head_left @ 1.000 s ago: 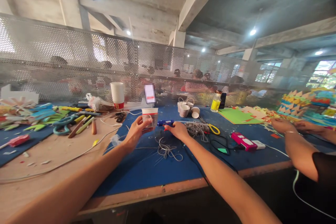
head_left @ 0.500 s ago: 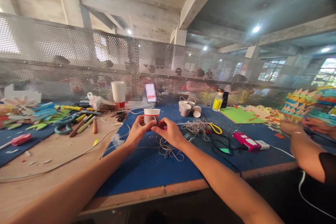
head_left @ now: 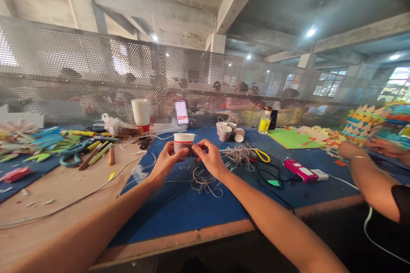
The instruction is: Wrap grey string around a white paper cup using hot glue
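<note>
My left hand [head_left: 169, 158] is closed around a white paper cup [head_left: 183, 138] with a red band below its rim. Grey cord covers the lower part of the cup. At the cup's right side, the fingertips of my right hand [head_left: 209, 158] pinch the grey cord, though the fingers partly hide it. A loose tangle of grey cord [head_left: 205, 182] lies on the blue mat [head_left: 173, 217] below my hands. Behind my right hand sits a bigger heap of the same cord [head_left: 240, 154]. Several cord-covered cups [head_left: 225, 133] stand or lie farther back.
Stacked paper cups [head_left: 141, 113], blue-handled scissors [head_left: 72, 153] and wooden-handled tools are to the left. Yellow-handled scissors [head_left: 263, 155], a jar [head_left: 265, 121], a pink device [head_left: 300, 170] and green paper [head_left: 293, 138] are to the right. Another person's arm [head_left: 368, 175] works at far right.
The cup has turned or tilted slightly in my left hand. My right fingertips have moved from the cup's front to its right side and risen a little. The view has shifted slightly.
</note>
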`<action>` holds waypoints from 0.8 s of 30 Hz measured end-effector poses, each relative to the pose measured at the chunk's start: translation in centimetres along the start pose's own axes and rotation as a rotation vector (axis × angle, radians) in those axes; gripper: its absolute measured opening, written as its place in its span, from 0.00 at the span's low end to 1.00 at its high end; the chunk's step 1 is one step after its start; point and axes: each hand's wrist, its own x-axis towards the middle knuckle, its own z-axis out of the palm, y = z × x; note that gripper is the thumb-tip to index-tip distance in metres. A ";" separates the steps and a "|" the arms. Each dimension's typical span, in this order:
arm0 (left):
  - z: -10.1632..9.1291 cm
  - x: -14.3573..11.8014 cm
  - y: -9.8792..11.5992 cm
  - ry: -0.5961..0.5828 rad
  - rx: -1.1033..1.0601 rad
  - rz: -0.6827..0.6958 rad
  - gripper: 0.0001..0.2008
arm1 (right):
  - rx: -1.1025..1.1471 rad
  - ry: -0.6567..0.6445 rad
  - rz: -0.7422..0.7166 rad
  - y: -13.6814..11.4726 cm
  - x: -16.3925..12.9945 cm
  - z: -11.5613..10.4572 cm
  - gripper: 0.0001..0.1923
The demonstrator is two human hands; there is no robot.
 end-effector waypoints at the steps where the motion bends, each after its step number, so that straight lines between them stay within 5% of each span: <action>1: 0.1 0.0 0.0 -0.003 -0.002 -0.002 0.27 | 0.007 0.011 0.006 0.1 0.1 -0.1 0.15; 24: 0.0 -0.2 0.2 -0.084 -0.090 -0.016 0.26 | -0.005 0.053 0.025 0.4 0.4 -0.6 0.14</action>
